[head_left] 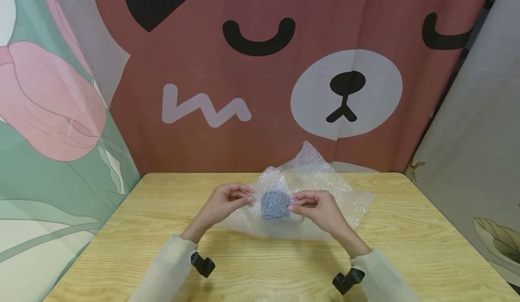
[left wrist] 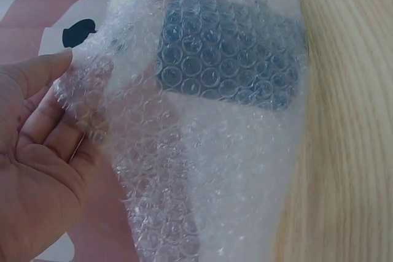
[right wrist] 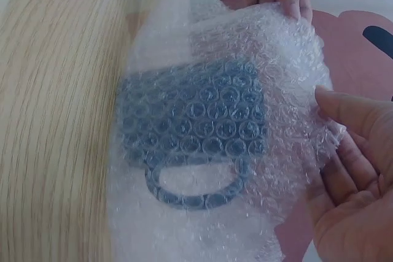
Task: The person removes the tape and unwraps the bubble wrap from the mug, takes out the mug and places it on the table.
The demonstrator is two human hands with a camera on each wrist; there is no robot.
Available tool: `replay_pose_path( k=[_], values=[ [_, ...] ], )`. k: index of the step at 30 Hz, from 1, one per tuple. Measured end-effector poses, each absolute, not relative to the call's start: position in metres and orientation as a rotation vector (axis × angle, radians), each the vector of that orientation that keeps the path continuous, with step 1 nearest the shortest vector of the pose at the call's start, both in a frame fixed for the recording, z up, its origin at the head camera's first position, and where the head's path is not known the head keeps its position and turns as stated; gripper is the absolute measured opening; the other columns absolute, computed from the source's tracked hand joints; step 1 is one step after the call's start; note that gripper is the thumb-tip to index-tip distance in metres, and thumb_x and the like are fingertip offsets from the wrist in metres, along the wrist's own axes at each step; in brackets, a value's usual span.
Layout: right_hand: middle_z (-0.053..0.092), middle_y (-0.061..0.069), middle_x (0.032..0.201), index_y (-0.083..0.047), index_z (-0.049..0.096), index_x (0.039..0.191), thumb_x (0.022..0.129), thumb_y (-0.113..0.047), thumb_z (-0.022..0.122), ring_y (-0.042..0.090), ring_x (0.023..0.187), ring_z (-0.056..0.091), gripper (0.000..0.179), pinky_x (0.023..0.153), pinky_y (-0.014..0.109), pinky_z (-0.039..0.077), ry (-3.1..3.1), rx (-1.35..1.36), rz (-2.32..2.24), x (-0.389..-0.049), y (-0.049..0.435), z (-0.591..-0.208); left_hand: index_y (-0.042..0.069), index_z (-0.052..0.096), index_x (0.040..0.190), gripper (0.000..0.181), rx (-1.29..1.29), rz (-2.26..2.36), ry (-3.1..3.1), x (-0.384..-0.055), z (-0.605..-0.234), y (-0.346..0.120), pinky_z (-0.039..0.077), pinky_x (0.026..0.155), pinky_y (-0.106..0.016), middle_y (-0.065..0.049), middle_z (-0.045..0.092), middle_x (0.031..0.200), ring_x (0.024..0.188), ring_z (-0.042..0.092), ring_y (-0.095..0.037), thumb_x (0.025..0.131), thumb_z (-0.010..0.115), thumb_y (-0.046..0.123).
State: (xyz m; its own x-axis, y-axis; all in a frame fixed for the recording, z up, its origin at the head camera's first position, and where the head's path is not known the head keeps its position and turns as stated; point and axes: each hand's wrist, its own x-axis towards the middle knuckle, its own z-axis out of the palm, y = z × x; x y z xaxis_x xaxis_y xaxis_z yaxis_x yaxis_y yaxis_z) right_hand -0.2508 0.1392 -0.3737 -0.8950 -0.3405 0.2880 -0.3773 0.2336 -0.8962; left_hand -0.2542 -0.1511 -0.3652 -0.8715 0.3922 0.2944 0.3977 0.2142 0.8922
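A dark blue mug point(right wrist: 196, 111) shows through clear bubble wrap point(head_left: 325, 223) that covers it; its looped handle point(right wrist: 195, 202) is plain in the right wrist view. My left hand point(head_left: 229, 202) pinches the wrap's upper edge just left of the mug, thumb against fingers. On the other side, my right hand point(head_left: 318, 207) pinches the same edge close to the mug. In the left wrist view the mug point(left wrist: 227, 59) lies behind a layer of bubbles, beside the left hand point(left wrist: 43, 145). Neither hand touches the mug directly, as far as the views show.
The wrap spreads across the wooden table point(head_left: 260, 270), and a peaked corner of it stands up at the back. A curtain point(head_left: 260, 144) with a bear's face hangs behind the table's far edge. More printed cloth hangs at the left and right.
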Motion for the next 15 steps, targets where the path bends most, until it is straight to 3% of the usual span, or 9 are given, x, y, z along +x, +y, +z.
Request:
replay_pose_path(
  k=[15],
  values=[
    [0.072,0.011,0.096,0.004,0.07,0.11,0.084,-0.006,0.076,0.017,0.081,0.071,0.029,0.068,0.025,0.057,-2.39,0.977,1.548,-0.249,0.14,-0.372,-0.002,0.068,0.11,0.026,-0.869,-1.672,-2.515,-0.239,-0.358,-0.155,0.056,0.077,-0.03,-0.01,0.072,0.096,0.089,0.069,-0.019,0.087,0.073,0.007]
  ],
)
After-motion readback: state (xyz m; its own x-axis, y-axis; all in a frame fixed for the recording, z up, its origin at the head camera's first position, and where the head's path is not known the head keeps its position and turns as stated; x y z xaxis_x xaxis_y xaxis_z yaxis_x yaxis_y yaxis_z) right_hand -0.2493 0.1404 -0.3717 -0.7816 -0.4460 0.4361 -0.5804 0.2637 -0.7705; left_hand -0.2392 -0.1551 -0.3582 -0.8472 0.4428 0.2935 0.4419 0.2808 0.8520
